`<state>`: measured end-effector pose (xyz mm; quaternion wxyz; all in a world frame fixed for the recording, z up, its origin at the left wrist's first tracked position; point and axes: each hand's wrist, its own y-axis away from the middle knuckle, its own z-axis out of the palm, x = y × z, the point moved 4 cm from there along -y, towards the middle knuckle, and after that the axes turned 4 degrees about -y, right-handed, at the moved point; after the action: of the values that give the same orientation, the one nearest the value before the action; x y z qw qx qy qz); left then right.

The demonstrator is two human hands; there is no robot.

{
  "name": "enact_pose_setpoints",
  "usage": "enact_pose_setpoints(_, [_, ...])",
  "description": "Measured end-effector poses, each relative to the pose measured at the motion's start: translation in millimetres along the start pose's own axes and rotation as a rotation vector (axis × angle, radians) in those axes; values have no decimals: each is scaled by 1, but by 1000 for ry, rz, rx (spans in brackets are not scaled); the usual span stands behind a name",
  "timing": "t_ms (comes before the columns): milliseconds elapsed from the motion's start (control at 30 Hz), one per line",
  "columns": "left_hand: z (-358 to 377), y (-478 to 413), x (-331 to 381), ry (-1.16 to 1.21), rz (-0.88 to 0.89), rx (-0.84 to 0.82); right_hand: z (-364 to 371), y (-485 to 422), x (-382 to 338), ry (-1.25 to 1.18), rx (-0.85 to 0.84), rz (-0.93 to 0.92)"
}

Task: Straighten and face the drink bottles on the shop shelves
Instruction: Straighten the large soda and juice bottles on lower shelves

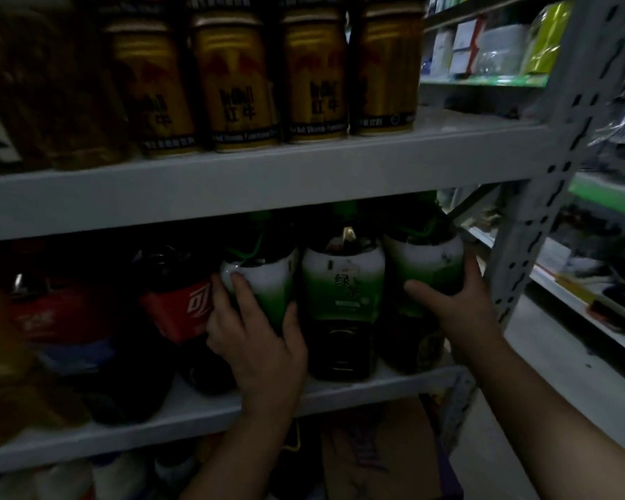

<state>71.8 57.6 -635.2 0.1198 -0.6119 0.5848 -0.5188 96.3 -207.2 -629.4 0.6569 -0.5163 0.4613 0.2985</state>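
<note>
Three green-tea bottles with white and green labels stand side by side on the middle shelf point(340, 387). My left hand point(257, 337) grips the left green-tea bottle point(264, 279), fingers curled round its label. My right hand point(455, 304) grips the right green-tea bottle point(426, 261) from its right side. The middle green-tea bottle point(343, 290) stands untouched between them, label facing me. A cola bottle with a red label point(177, 308) leans just left of my left hand.
Gold energy-drink cans point(231, 84) line the upper shelf point(267, 182). Dim bottles point(51, 319) fill the left of the middle shelf. A perforated grey upright point(542, 211) bounds the shelf's right end. A cardboard box point(379, 449) sits below; another stocked rack point(592, 283) stands across the aisle.
</note>
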Motion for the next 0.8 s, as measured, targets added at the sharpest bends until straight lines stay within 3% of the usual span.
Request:
enact_pose_setpoints(167, [-17, -15, -2, -176, 73, -152, -5, -4, -10, -18, -55, 58])
enact_pose_setpoints(333, [-32, -15, -12, -248, 159, -152, 0, 5, -18, 324, 67, 61])
enact_pose_setpoints(467, [-31, 11, -26, -167, -28, -138, 7, 13, -24, 460, 173, -61])
enact_pose_setpoints(567, [-27, 20, -32, -108, -155, -190, 4, 11, -28, 418, 152, -64])
enact_pose_setpoints(800, [-23, 21, -35, -42, -106, -200, -12, -6, -43, 344, -101, 14])
